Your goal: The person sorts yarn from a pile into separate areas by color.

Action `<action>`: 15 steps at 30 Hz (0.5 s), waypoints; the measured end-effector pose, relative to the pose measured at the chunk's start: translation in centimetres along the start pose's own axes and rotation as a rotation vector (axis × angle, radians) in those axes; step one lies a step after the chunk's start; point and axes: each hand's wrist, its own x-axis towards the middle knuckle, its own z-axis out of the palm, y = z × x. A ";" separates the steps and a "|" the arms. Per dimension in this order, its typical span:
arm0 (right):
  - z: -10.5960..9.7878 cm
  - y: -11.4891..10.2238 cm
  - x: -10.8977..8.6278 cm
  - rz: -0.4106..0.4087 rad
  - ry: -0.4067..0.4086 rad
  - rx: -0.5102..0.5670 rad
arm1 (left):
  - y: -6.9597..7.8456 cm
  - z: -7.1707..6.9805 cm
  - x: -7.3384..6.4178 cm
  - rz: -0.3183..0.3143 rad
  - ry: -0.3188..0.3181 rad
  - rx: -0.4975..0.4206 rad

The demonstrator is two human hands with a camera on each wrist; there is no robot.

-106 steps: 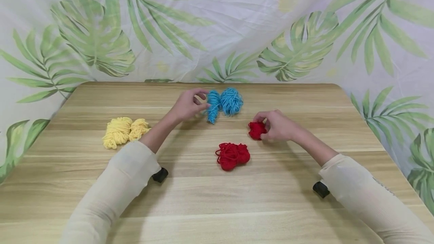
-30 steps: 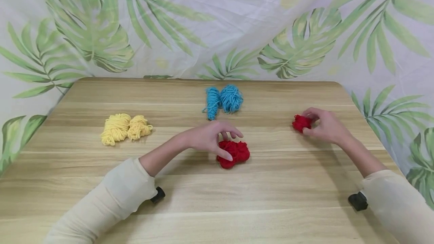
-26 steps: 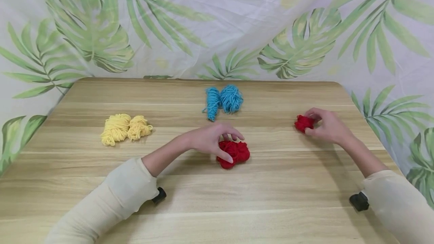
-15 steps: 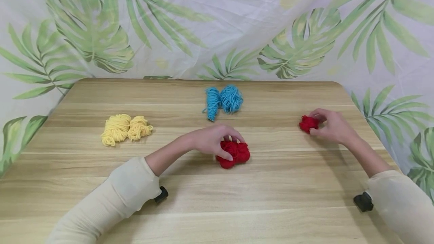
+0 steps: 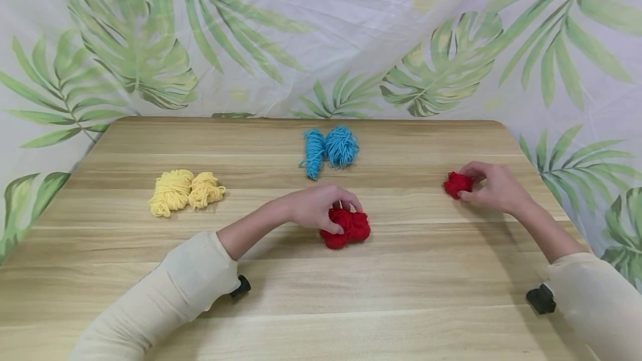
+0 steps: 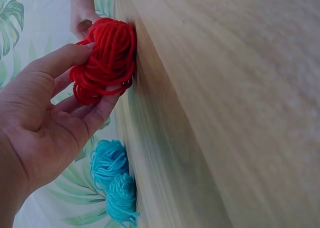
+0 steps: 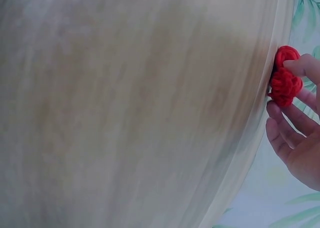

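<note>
At the table's middle, my left hand (image 5: 318, 208) pinches a bundle of red yarn (image 5: 357, 227) between thumb and fingers. The left wrist view shows the thumb on one side of this red yarn (image 6: 111, 53) and fingertips on the other. Farther right, my right hand (image 5: 494, 187) holds a smaller red yarn ball (image 5: 457, 185) down at the tabletop. Its thumb lies on that small red ball (image 7: 286, 88) in the right wrist view, fingers curved beneath.
Two blue yarn bundles (image 5: 342, 147) lie side by side near the back edge. Two yellow yarn bundles (image 5: 172, 193) rest on the left of the wooden table (image 5: 321, 316). A leaf-print cloth (image 5: 351, 27) hangs behind.
My left hand has gone from the blue yarn to the middle red bundle and closed its fingers on it. My right hand has carried the small red ball to the right.
</note>
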 end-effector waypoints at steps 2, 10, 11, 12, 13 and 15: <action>0.1 0.0 0.0 -0.015 0.007 -0.004 | 0.1 0.0 0.1 -0.001 0.002 0.002; 0.4 -0.2 0.3 -0.019 0.011 0.012 | 0.2 0.1 0.2 -0.007 0.002 -0.003; 0.4 -0.3 0.3 -0.024 0.014 0.014 | 0.3 0.1 0.2 -0.008 0.002 -0.005; 0.5 -0.3 0.3 -0.029 0.017 0.019 | 0.3 0.1 0.2 -0.010 0.003 -0.008; 0.6 -0.3 0.4 -0.034 0.022 0.020 | 0.3 0.1 0.2 -0.012 0.004 -0.009; 0.6 -0.4 0.4 -0.041 0.026 0.028 | 0.3 0.1 0.3 -0.014 0.007 -0.011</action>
